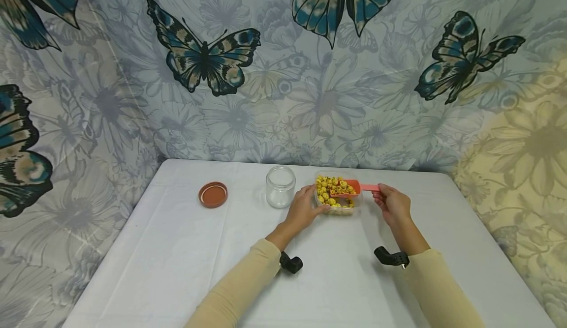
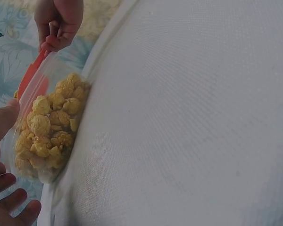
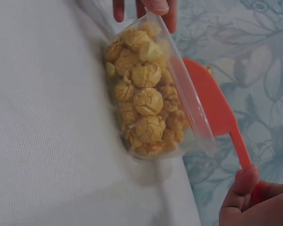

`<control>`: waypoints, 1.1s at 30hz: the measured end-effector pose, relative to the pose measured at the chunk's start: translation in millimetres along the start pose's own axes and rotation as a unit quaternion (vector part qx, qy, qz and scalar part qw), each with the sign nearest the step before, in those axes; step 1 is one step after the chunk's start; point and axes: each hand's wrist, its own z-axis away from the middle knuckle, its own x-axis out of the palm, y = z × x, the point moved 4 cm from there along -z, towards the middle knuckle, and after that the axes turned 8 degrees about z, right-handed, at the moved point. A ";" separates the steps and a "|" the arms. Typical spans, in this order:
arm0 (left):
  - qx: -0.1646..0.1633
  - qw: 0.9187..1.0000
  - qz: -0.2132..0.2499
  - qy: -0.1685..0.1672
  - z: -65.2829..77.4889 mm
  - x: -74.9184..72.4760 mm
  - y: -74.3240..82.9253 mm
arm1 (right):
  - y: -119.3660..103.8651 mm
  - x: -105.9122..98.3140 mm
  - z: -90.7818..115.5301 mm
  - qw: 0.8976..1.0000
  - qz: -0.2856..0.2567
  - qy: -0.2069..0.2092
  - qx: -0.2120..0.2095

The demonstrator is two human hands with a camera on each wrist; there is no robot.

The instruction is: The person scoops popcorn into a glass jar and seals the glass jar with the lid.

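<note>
A clear plastic container [image 1: 341, 211] of yellow caramel popcorn [image 3: 147, 101] stands on the table. My left hand [image 1: 303, 205] holds it at its left side, the thumb [image 2: 4, 117] at the rim and the other fingers spread lower down. With my right hand [image 1: 393, 204] I pinch the end of the handle of a red scoop [image 1: 353, 187]. The scoop's bowl is over the container, within its rim, with popcorn in it. From the right wrist view, the scoop [image 3: 210, 99] shows behind the rim, its far side hidden.
Just left of the container stands an open glass jar [image 1: 280, 188]. Farther left, a brown round lid [image 1: 213, 194] lies on the white-covered table [image 1: 168, 254]. Behind the table hangs a butterfly-patterned cloth [image 1: 310, 106].
</note>
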 end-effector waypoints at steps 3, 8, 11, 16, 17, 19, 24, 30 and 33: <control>-0.004 1.000 0.004 -0.002 -0.2 -0.2 -0.2 | -0.5 0.2 1.1 1.000 -0.006 -0.007 -0.006; -0.002 1.000 0.013 0.003 -0.4 -1.4 -0.3 | -1.7 1.6 3.1 1.000 -0.011 -0.018 -0.012; 0.002 1.000 0.019 0.008 -0.5 -1.9 -0.7 | -2.3 2.8 4.3 1.000 -0.004 -0.019 -0.011; 0.001 1.000 0.027 0.010 -0.4 -2.8 -0.4 | -3.4 4.9 6.3 1.000 0.008 -0.013 -0.009; 0.001 1.000 0.028 0.010 -0.6 -3.1 -0.1 | -3.9 5.3 6.8 1.000 0.007 -0.012 -0.010; -0.001 1.000 0.027 0.008 -0.9 -3.8 0.8 | -5.0 6.2 8.1 1.000 0.003 -0.015 -0.013; 0.000 1.000 0.030 0.004 -2.0 -7.8 4.7 | -9.4 8.6 10.8 0.999 -0.027 -0.035 -0.029; 0.006 0.999 0.047 -0.001 -2.1 -16.7 14.3 | -13.4 11.4 15.0 0.998 -0.029 -0.052 -0.036; 0.003 0.998 0.060 -0.005 -2.6 -20.6 19.5 | -14.6 13.1 17.3 0.998 -0.029 -0.055 -0.032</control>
